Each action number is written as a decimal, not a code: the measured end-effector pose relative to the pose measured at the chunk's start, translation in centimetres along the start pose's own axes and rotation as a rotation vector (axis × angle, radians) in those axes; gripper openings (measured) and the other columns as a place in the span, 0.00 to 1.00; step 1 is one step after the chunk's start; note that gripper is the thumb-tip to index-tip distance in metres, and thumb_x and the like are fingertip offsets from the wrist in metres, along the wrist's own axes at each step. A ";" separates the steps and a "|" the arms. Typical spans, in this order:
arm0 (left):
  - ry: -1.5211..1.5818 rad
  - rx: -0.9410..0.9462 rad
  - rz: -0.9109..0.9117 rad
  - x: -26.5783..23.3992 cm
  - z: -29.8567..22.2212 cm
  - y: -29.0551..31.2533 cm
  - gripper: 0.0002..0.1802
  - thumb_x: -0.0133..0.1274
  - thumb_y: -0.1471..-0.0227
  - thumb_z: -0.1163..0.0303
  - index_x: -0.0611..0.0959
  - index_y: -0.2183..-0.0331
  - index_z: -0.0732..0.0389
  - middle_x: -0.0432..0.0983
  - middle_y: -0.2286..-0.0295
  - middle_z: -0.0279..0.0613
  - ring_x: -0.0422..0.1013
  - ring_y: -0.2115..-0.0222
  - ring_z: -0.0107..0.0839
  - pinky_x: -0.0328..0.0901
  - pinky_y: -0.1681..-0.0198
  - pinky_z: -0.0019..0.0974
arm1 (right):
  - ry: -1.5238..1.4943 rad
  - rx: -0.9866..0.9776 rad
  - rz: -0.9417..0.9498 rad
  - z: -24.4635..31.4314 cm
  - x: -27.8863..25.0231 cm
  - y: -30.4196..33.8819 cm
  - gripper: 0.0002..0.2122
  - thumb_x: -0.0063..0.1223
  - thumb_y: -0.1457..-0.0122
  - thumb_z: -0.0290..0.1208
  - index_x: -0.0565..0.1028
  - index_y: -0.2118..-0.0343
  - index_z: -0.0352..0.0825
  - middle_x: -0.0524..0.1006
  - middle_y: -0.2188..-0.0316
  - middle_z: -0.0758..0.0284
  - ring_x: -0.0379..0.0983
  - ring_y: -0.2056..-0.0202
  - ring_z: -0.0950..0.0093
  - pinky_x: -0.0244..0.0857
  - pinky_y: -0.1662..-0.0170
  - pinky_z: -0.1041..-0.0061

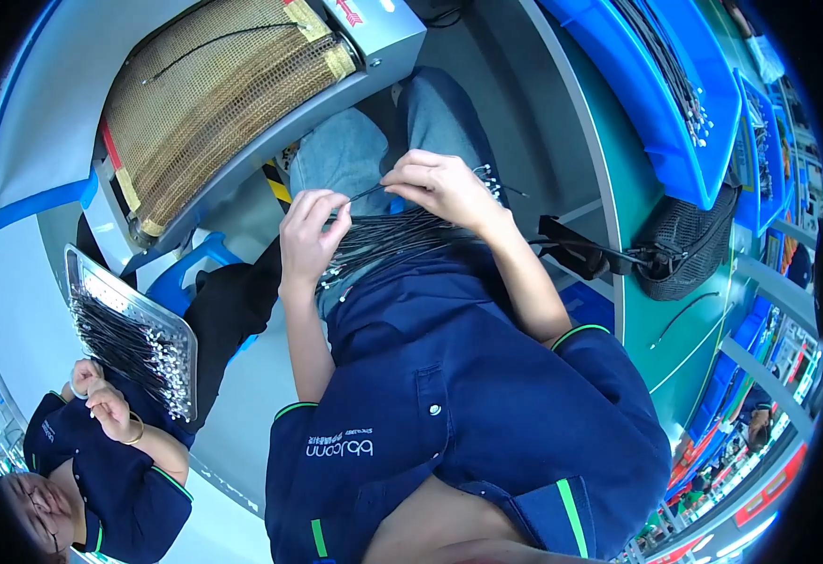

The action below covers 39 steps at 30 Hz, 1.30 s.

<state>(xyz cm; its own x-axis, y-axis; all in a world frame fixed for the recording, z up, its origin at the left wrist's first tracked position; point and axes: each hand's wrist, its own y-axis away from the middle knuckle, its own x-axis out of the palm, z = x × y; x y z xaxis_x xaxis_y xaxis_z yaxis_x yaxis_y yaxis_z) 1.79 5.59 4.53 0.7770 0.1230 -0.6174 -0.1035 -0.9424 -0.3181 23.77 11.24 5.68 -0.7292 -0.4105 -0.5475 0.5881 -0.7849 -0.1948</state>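
Note:
Above my lap, a thin black cable (367, 194) is stretched between my two hands. My left hand (312, 237) pinches one part of it between thumb and fingers. A little farther away and to the right, my right hand (437, 186) pinches another part, its fingers curled together. Under both hands, a heap of black cables (397, 235) with small white ends lies across my lap. The white ends show mostly at the right, beside my right wrist. Cable ends inside my fingers are hidden.
A mesh conveyor belt (223, 94) ahead left carries a single cable. At left, a co-worker (115, 470) sits by a metal tray (186, 331) of cables. To the right, a green table (609, 141) bears a blue bin (684, 160) of cables and a black mesh bag (684, 246).

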 end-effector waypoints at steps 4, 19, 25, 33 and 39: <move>-0.005 -0.009 -0.030 -0.7 0.8 0.3 0.07 0.59 0.60 0.79 0.79 0.73 0.61 0.74 0.73 0.39 0.71 0.71 0.37 0.66 0.68 0.36 | 0.037 0.020 -0.090 -0.3 -0.7 0.1 0.07 0.58 0.49 0.23 0.79 0.66 0.33 0.75 0.71 0.66 0.75 0.70 0.70 0.69 0.66 0.75; 0.700 -0.707 -0.064 1.1 3.9 3.9 0.18 0.57 0.50 0.76 0.72 0.56 0.62 0.73 0.66 0.38 0.71 0.67 0.22 0.66 0.64 0.24 | 0.062 0.054 -0.110 1.6 1.0 -1.5 0.06 0.60 0.50 0.26 0.78 0.68 0.35 0.76 0.75 0.66 0.74 0.75 0.72 0.67 0.71 0.77; 1.454 -0.747 -0.237 4.0 -0.8 2.2 0.20 0.53 0.45 0.74 0.71 0.50 0.64 0.73 0.63 0.36 0.71 0.64 0.22 0.68 0.59 0.25 | 0.035 0.047 -0.087 2.0 3.2 -2.3 0.06 0.59 0.50 0.26 0.78 0.69 0.33 0.77 0.74 0.63 0.75 0.73 0.67 0.68 0.69 0.73; 1.439 -0.744 -0.465 4.7 1.8 3.2 0.10 0.50 0.44 0.76 0.78 0.58 0.65 0.75 0.66 0.37 0.72 0.65 0.23 0.69 0.58 0.24 | 0.235 0.055 -0.088 0.9 0.2 -1.1 0.05 0.59 0.50 0.27 0.77 0.71 0.34 0.77 0.75 0.64 0.74 0.70 0.66 0.68 0.66 0.72; 1.395 -0.712 -0.608 3.9 4.4 3.7 0.10 0.49 0.43 0.76 0.76 0.58 0.66 0.74 0.65 0.40 0.72 0.65 0.23 0.69 0.58 0.23 | 0.222 0.219 -0.099 -0.9 -2.9 0.5 0.06 0.59 0.49 0.28 0.78 0.70 0.34 0.76 0.74 0.65 0.74 0.71 0.69 0.68 0.68 0.74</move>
<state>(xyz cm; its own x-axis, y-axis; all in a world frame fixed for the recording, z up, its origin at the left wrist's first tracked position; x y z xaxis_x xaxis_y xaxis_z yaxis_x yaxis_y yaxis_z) 1.73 3.90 -2.24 0.5546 0.5140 0.6544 0.3774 -0.8562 0.3528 26.53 12.48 6.46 -0.6709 -0.2353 -0.7032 0.4117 -0.9069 -0.0893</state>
